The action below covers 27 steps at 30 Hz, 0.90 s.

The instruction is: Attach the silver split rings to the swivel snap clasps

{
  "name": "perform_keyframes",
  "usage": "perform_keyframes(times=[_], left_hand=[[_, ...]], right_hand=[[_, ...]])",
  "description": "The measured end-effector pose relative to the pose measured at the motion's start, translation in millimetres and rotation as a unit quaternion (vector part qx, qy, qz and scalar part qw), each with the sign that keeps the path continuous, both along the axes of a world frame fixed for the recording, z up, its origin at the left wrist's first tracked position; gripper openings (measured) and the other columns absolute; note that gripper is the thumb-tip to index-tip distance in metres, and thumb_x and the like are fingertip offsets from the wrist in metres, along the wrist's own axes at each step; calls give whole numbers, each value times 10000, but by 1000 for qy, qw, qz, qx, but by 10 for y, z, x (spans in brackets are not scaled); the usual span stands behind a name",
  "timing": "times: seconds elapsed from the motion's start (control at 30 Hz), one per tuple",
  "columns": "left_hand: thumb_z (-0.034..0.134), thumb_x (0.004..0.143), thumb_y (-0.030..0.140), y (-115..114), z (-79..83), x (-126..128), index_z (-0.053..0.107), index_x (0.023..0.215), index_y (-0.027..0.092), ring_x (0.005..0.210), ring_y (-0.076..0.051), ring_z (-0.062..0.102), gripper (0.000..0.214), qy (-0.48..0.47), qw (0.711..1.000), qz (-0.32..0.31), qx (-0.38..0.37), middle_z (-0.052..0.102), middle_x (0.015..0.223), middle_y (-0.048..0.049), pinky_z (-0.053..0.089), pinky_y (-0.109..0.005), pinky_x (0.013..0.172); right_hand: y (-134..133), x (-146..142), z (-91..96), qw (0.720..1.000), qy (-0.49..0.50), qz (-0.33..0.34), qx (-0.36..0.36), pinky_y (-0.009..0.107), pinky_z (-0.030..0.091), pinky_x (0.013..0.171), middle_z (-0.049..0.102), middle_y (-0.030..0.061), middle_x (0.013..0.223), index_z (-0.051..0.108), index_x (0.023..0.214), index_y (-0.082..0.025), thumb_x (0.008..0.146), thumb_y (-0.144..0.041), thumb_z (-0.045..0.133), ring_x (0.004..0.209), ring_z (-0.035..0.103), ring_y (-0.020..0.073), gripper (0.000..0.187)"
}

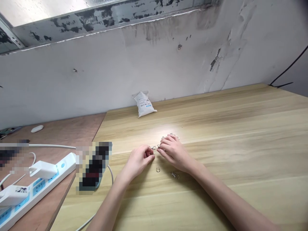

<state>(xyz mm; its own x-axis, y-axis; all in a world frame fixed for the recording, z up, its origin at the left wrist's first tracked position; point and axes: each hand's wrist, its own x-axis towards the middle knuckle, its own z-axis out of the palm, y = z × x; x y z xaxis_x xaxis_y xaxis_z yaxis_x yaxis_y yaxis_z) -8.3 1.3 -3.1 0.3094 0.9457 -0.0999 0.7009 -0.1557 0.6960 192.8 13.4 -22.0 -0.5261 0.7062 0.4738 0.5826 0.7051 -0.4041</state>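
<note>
Over the wooden table, my left hand point(141, 158) has its fingers curled in a pinch. A silvery snap hook point(153, 148) sticks out at its fingertips. Just to the right, my right hand point(173, 150) reaches in with fingers bent and closed. A small metal piece point(158, 146) shows at its fingertips, its exact kind too small to tell. Below and between the hands lies a split ring point(158, 169). Another snap hook point(174, 175) rests under the right wrist. Behind the right hand sits a cluster of metal rings and hooks point(171, 134), partly hidden by the fingers.
A white labelled packet point(145, 106) stands at the wall. On the left are a blurred-out phone point(95, 168) with a white cable, a white power strip point(39, 189) with plugs, and a small white case point(37, 129) on a brown table. A black cable point(288, 65) hangs at far right.
</note>
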Motion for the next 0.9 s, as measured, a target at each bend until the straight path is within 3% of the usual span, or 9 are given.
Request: perform_keyframes(times=[0.23,0.63,0.9], left_hand=[[589,816,342,-2,31,-1,621,772,175,661,-152,558,175,11,999,9,-37,647,718,-9,396,-253,606],[607,865,329,19,37,11,697,806,177,658,-136,553,187,-51,997,-21,50,688,789,-26,421,-246,627],[612,869,280,18,2,32,732,890,187,761,-159,641,153,-113,992,-16,49,727,859,-43,476,-263,701]], right_hand=[[0,0,-42,1000,-1,12,-5,394,352,964,645,36,838,616,820,-189,982,-246,469,887,537,176,226],[-17,-18,-68,999,18,29,-7,415,354,980,649,25,799,647,801,-196,950,-223,515,816,553,168,201],[-12,-21,-71,999,26,19,3,430,344,1000,653,22,782,675,825,-204,951,-223,512,808,563,169,207]])
